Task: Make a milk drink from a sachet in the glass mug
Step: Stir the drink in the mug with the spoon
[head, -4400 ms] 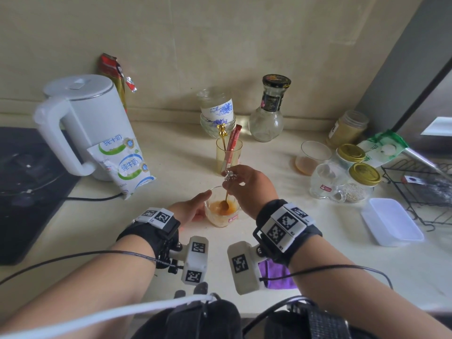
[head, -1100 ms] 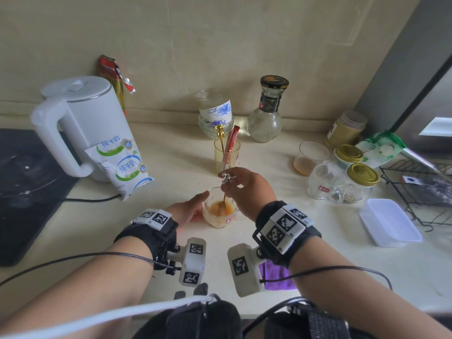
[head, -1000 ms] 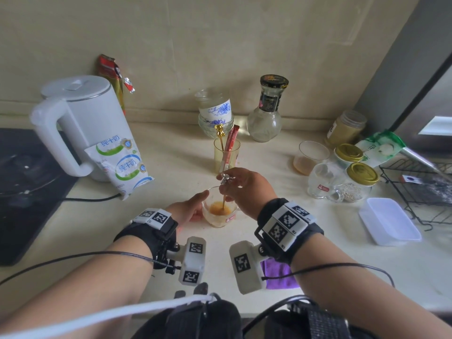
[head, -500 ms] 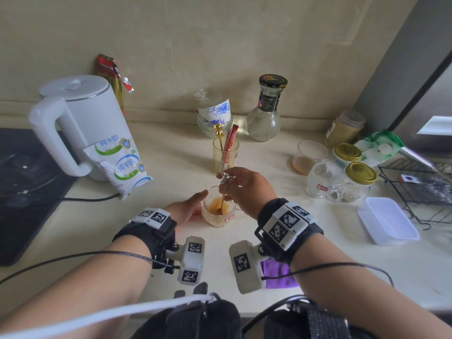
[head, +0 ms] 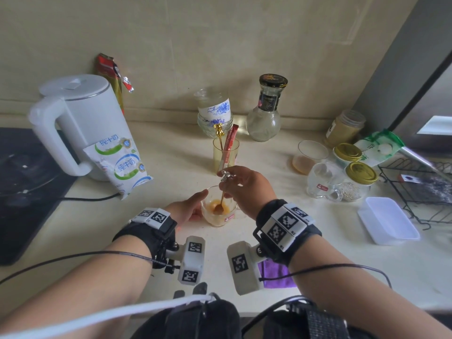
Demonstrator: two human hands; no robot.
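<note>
We've got the glass mug (head: 218,211) on the counter (head: 171,172), front-centre, w/ orange-brown liquid inside. Our left hand (head: 186,209) cups its left side; right hand (head: 245,188) pinches the spoon (head: 221,199) near its top, bowl dipped in the liquid. Milk pouch (head: 119,162) leans on the kettle (head: 75,123), far left

Upright glass mug (head: 218,211) holds orange-brown liquid with spoon (head: 221,198) dipped in.
</note>
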